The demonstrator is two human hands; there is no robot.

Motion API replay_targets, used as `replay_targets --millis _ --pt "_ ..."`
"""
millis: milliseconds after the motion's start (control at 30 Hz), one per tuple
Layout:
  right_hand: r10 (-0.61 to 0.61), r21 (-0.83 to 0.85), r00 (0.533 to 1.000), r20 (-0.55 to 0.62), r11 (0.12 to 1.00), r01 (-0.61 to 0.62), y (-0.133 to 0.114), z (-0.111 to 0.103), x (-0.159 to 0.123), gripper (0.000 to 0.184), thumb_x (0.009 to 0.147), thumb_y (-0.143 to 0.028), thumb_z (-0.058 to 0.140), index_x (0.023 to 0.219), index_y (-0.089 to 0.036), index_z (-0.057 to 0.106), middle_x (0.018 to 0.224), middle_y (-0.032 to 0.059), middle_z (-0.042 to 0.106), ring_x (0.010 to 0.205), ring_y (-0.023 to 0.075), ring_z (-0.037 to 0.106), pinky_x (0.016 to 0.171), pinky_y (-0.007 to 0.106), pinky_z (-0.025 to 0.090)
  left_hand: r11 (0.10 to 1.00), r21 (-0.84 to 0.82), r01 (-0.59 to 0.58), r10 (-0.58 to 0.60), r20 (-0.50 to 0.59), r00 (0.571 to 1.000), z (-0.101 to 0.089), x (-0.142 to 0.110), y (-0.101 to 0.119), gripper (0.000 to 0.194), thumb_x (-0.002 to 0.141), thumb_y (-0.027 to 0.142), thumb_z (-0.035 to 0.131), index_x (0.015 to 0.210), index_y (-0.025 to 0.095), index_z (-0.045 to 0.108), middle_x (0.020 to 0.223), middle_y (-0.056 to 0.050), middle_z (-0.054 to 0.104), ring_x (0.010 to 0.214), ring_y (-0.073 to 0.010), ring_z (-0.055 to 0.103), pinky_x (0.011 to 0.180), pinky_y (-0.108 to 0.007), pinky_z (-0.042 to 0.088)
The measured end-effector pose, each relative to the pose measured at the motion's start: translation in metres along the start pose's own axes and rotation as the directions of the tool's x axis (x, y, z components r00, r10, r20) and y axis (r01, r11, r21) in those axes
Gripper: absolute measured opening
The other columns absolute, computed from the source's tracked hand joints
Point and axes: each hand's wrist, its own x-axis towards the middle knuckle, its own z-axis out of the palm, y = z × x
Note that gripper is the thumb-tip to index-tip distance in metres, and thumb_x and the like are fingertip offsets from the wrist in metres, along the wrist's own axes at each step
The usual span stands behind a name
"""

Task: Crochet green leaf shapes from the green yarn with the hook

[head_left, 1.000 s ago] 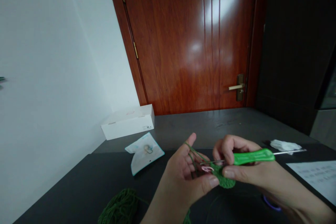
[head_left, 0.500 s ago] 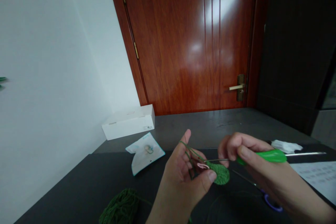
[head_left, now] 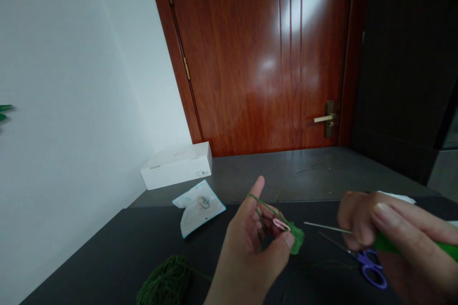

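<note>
My left hand (head_left: 250,243) pinches a small green crochet piece (head_left: 296,237) between thumb and fingers, with a pink stitch marker (head_left: 281,223) clipped on it. Green yarn (head_left: 263,203) runs over my raised forefinger. My right hand (head_left: 397,243) is closed round a crochet hook (head_left: 327,228) with a green handle. The hook's metal tip points left and sits a little to the right of the crochet piece, apart from it.
A ball of dark green yarn (head_left: 164,283) lies on the dark table (head_left: 107,257) at the lower left. Purple-handled scissors (head_left: 368,263) lie under my right hand. A plastic packet (head_left: 198,206) and a white box (head_left: 177,165) sit further back, before a wooden door (head_left: 261,57).
My right hand has drawn the hook out of the crochet piece and moved right and down. The scissors beneath it have come into sight. My left hand has stayed almost in place.
</note>
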Motion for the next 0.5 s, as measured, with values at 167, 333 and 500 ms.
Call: replay_targets --millis 167,333,500 --pt "0.034 0.107 0.999 0.041 0.994 -0.038 0.012 -0.001 0.01 0.039 0.093 -0.043 0.052 0.063 -0.024 0.066 0.056 0.002 0.057 0.053 0.0162 0.05 0.049 0.028 0.042 0.998 -0.027 -0.049 0.05 0.049 0.998 -0.003 0.002 -0.006 0.084 0.072 0.011 0.068 0.149 0.018 0.033 0.08 0.0 0.061 0.072 -0.013 0.055 0.076 -0.033 0.048" --pt "0.094 0.135 0.994 0.059 0.986 -0.101 0.015 0.004 0.012 0.04 0.093 -0.042 0.052 0.06 -0.024 0.065 0.056 0.0027 0.056 0.055 0.017 0.05 0.051 0.028 0.044 0.997 -0.043 -0.059 0.061 0.052 0.997 -0.002 0.001 -0.006 0.093 0.071 0.012 0.068 0.152 0.017 0.023 0.079 0.0 0.061 0.072 -0.0136 0.055 0.076 -0.033 0.048" --pt "0.115 0.145 0.991 0.066 0.982 -0.124 0.014 0.004 0.011 0.04 0.093 -0.042 0.052 0.06 -0.023 0.065 0.057 0.0023 0.056 0.055 0.0164 0.049 0.05 0.028 0.043 0.998 -0.043 -0.051 0.054 0.055 0.997 0.001 0.0 -0.002 0.094 0.071 0.012 0.068 0.153 0.019 0.021 0.076 0.001 0.061 0.072 -0.0146 0.056 0.076 -0.033 0.047"
